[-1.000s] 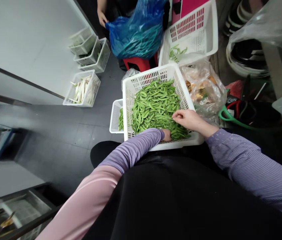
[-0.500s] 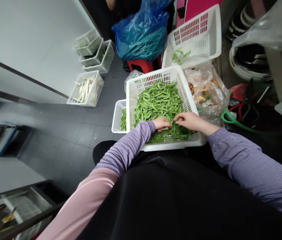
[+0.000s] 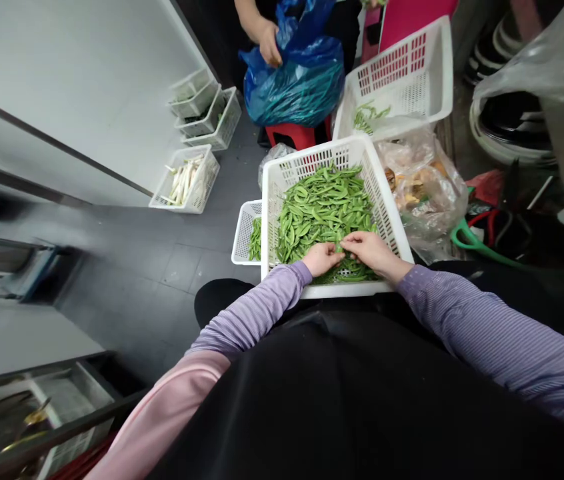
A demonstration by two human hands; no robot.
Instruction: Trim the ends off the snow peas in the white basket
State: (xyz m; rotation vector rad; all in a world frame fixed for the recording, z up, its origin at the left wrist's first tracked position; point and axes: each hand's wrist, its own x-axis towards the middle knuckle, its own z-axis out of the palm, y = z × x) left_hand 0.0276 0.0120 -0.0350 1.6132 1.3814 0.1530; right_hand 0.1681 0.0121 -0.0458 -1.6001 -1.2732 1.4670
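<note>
A white plastic mesh basket (image 3: pixel 322 152) rests at my lap, holding a heap of green snow peas (image 3: pixel 325 213). My left hand (image 3: pixel 322 259) and my right hand (image 3: pixel 369 252) meet over the front of the heap, fingertips almost touching. Both seem to pinch pods there, though my fingers hide exactly which. Striped lilac sleeves cover my forearms. Behind the basket's front rim, a little of its mesh floor shows through the pods.
A smaller white basket (image 3: pixel 246 233) of peas sits left; a larger one (image 3: pixel 402 67) holds a few behind. A clear bag of brown food (image 3: pixel 427 187) lies right. Ahead, a co-worker's hand (image 3: pixel 269 43) grips a blue bag (image 3: pixel 295 87) above a red stool (image 3: pixel 295 135).
My left hand has risen from down among the pods to meet my right hand above the heap. The view has drifted slightly, and a co-worker's hand now shows on the blue bag.
</note>
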